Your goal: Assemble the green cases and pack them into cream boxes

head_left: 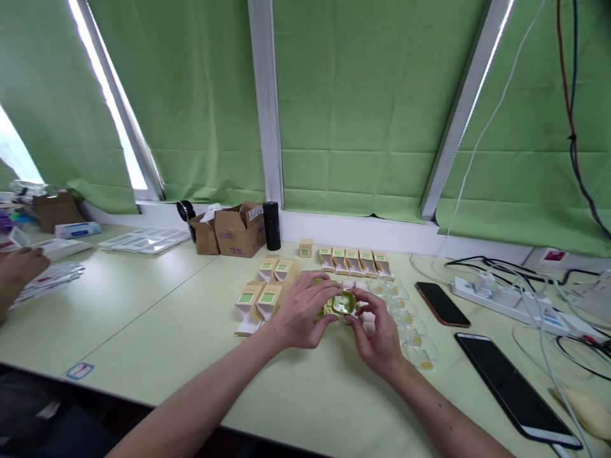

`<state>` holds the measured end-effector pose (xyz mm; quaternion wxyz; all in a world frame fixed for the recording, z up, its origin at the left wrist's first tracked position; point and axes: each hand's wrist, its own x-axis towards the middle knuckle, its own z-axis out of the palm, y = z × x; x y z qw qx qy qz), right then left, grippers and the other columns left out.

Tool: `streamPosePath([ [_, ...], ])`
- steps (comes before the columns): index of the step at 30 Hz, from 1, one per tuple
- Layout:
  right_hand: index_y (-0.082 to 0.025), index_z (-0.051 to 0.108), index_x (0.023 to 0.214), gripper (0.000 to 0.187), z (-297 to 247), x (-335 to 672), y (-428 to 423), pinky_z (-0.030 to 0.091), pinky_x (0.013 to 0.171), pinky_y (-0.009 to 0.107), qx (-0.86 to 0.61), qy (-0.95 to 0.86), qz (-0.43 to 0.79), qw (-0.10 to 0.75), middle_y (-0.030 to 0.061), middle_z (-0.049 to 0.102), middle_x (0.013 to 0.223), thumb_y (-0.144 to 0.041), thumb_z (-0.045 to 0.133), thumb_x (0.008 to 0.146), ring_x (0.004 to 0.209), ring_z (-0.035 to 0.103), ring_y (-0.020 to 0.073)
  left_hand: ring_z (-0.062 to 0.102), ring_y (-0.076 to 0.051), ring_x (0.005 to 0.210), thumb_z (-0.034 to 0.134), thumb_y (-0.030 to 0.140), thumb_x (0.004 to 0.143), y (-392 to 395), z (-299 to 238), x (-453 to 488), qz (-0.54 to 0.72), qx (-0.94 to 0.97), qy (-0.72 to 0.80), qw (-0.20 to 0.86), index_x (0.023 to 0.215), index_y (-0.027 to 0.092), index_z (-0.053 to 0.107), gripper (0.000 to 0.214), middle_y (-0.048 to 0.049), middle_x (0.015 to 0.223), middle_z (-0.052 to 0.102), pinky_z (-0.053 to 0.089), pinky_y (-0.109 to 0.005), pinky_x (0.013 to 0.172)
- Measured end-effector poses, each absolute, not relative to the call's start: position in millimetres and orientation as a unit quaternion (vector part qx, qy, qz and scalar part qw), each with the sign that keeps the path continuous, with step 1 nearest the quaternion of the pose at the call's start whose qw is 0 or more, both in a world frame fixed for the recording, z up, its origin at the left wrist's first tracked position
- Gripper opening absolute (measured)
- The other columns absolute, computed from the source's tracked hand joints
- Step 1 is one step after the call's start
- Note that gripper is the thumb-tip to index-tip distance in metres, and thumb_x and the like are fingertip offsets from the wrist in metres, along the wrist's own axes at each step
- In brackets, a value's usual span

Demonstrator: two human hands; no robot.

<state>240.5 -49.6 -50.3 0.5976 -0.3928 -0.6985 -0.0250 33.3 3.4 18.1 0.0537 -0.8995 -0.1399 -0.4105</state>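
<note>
Olive-green rimmed piece (344, 304), small, clear-centred, one: above the tabletop (191, 356), between the two hands. Left hand (305, 310), back upward, fingers bent narrow, tips at the piece's left edge. Right hand (377, 331), thumb and fingers narrow, pinching its right edge. Yellow-green matter, partly hidden, beside the left fingers; exact form cannot be told.

Small cartons (247, 298), pale brown, green square on each: four clustered left of the left hand. Carton row (353, 261), five, similar, behind the hands. Single carton (305, 248), near the wall, left of that row. Clear plastic cups (414, 340), several, yellow disc in each, lined up beside the right hand.

Phones, two, lying flat, dark screens: smaller one (442, 304) behind, larger one (518, 388) nearer. Power strip (506, 304), white, with cables, at right.

Cardboard box (238, 232), open, with black cylinder (272, 226) upright just beside it, rear. Green blinds (358, 108), hanging over windows. Co-worker's hand (23, 270), far left, near flat white packets (50, 280).
</note>
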Motion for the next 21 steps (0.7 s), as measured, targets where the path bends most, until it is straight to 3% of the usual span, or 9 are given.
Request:
streamPosePath([
  [6,-0.023,0.052,0.139,0.038,-50,242,-50,0.066,0.075,0.039,-0.404,-0.699,-0.038,0.588,0.0143,0.068,0.127,-0.023,0.059,0.101,0.101,0.073,0.0246,0.063,-0.033,0.114,0.067,0.022,0.093,4,7,37,-0.458,-0.875,-0.157,-0.001,0.128,0.021,0.066,0.036,-0.0124,0.112,0.076,0.054,-0.055,0.099],
  [14,-0.027,0.045,0.152,0.056,-51,242,-49,0.064,0.07,0.036,-0.412,-0.723,-0.01,0.554,0.0127,0.07,0.124,-0.029,0.063,0.1,0.097,0.073,0.0248,0.071,-0.022,0.09,0.07,0.041,0.096,6,-12,42,-0.502,-0.791,-0.251,-0.244,0.114,0.018,0.076,0.03,-0.0109,0.1,0.071,0.063,-0.035,0.078],
  [21,-0.028,0.055,0.144,0.046,-49,242,-50,0.062,0.07,0.035,-0.425,-0.726,0.017,0.54,0.0082,0.073,0.109,-0.023,0.061,0.099,0.084,0.07,0.0212,0.075,-0.024,0.082,0.071,0.054,0.093,11,-24,46,-0.486,-0.744,-0.315,-0.335,0.102,0.016,0.08,0.04,-0.0104,0.092,0.078,0.063,-0.035,0.07],
])
